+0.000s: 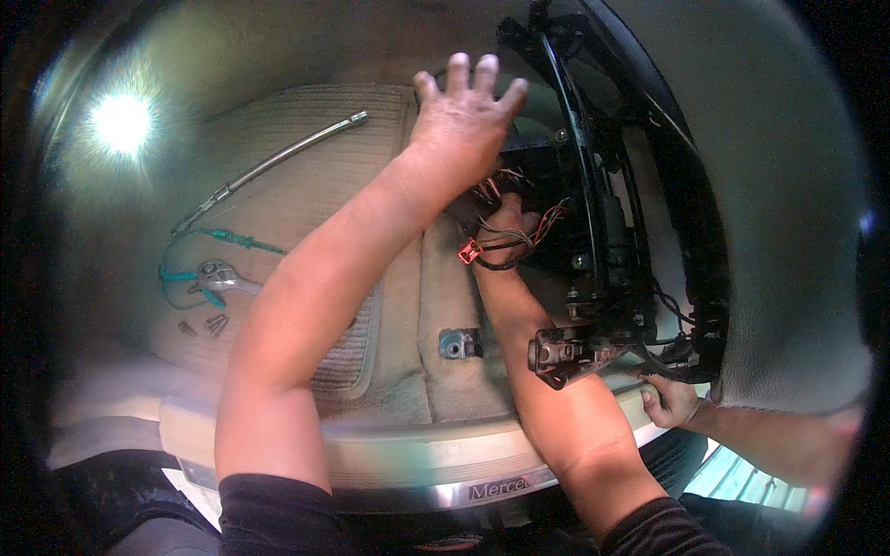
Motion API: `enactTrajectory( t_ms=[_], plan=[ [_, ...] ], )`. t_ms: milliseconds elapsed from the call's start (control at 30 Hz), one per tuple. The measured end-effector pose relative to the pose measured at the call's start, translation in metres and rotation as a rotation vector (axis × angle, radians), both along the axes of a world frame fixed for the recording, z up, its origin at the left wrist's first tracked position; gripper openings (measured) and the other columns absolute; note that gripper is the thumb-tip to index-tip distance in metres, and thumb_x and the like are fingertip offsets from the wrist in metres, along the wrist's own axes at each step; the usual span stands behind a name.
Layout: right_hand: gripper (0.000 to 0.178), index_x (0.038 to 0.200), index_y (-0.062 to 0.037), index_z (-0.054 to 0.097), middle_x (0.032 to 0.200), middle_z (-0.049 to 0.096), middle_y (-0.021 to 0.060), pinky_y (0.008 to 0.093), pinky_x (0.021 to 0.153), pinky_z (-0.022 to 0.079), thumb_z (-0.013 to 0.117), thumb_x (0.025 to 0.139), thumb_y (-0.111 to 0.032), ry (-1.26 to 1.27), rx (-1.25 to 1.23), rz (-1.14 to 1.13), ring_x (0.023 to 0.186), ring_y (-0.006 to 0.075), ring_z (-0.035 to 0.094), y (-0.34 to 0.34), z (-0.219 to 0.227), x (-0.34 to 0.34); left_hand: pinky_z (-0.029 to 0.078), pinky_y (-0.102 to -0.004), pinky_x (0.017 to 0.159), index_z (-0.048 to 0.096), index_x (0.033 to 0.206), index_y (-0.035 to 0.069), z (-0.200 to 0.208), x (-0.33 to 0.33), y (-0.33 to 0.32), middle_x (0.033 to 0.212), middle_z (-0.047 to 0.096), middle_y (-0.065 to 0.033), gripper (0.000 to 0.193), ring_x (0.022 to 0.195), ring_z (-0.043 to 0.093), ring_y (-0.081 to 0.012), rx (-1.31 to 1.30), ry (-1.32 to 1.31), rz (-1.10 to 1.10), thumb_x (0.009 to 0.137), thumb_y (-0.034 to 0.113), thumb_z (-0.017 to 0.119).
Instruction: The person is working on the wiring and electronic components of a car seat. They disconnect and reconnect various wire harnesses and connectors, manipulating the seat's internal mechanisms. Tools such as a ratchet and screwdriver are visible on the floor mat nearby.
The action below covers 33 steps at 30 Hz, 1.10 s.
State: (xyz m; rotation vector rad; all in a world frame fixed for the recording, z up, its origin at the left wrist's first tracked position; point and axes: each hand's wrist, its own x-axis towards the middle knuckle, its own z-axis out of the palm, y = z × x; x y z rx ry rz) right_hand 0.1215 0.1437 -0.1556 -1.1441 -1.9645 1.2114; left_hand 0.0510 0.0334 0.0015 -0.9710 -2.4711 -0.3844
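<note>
My left hand (468, 109) is raised over the car's carpeted floor, fingers spread and nothing in them. It hovers beside the tilted-up seat's dark underside. My right hand (508, 222) reaches beneath the seat frame (593, 185), its fingers curled in at a bundle of thin wires (491, 188). Those fingertips are partly hidden by the wiring. More coloured wires (547, 227) loop across the back of this hand, and a red connector (470, 250) hangs at the wrist.
On a ribbed mat (315, 102) lies a long extension bar (269, 165). Nearby are a teal-corded probe (232, 238), a ratchet (218, 273) and several bolts (215, 324). A floor bracket (457, 345) shows in the carpet. Another person's hand (672, 403) rests at the door sill (389, 454).
</note>
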Motion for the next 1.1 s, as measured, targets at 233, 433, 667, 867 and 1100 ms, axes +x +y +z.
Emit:
enactTrajectory(
  t_ms=[233, 433, 667, 867, 1100],
  plan=[
    [0.030, 0.116, -0.0138, 0.070, 0.106, 0.066, 0.0296, 0.0431, 0.086, 0.053, 0.068, 0.089, -0.027, 0.237, -0.036, 0.004, 0.099, 0.0369, 0.068, -0.027, 0.030, -0.001, 0.038, -0.0508, 0.113, 0.040, 0.151, 0.010, -0.043, -0.039, -0.001, 0.139, 0.052, -0.0311, 0.092, 0.133, 0.048, -0.0449, 0.148, -0.507, 0.023, 0.074, 0.042, 0.081],
    [0.036, 0.128, -0.0187, 0.064, 0.101, 0.066, 0.0282, 0.0482, 0.080, 0.052, 0.063, 0.093, -0.026, -0.268, 0.425, 0.202, 0.095, 0.0435, 0.066, -0.021, 0.030, 0.011, 0.050, -0.0474, 0.100, 0.050, 0.142, 0.004, -0.034, -0.024, 0.004, 0.124, 0.062, -0.0298, 0.080, 0.117, 0.061, -0.0443, 0.140, -0.718, -0.061, 0.071, 0.032, 0.075],
    [0.034, 0.121, -0.0120, 0.065, 0.102, 0.067, 0.0228, 0.0464, 0.078, 0.052, 0.064, 0.092, -0.029, 0.193, 0.228, 0.134, 0.093, 0.0376, 0.066, -0.005, 0.017, 0.002, 0.055, -0.0449, 0.092, 0.063, 0.126, -0.001, -0.037, -0.036, 0.005, 0.111, 0.070, -0.0252, 0.071, 0.106, 0.068, -0.0391, 0.114, -0.584, -0.279, 0.063, 0.028, 0.079],
    [0.043, 0.110, 0.0042, 0.067, 0.104, 0.069, 0.0142, 0.0389, 0.081, 0.050, 0.074, 0.085, -0.030, 0.416, -0.348, -0.048, 0.091, 0.0272, 0.065, -0.056, 0.077, 0.007, 0.052, -0.0444, 0.098, 0.067, 0.129, 0.015, -0.017, -0.041, 0.018, 0.129, 0.068, -0.0108, 0.052, 0.118, 0.065, -0.0296, -0.016, -0.872, -0.039, 0.080, 0.031, 0.074],
    [0.051, 0.123, 0.0062, 0.063, 0.117, 0.067, 0.0108, 0.0361, 0.091, 0.048, 0.070, 0.089, -0.032, 0.382, -0.102, 0.143, 0.102, 0.0231, 0.063, -0.020, 0.054, 0.007, 0.052, -0.0440, 0.100, 0.069, 0.129, 0.015, 0.003, -0.023, -0.001, 0.133, 0.066, -0.0095, 0.042, 0.123, 0.064, -0.0269, -0.089, -0.823, -0.071, 0.088, 0.025, 0.065]
  ],
)
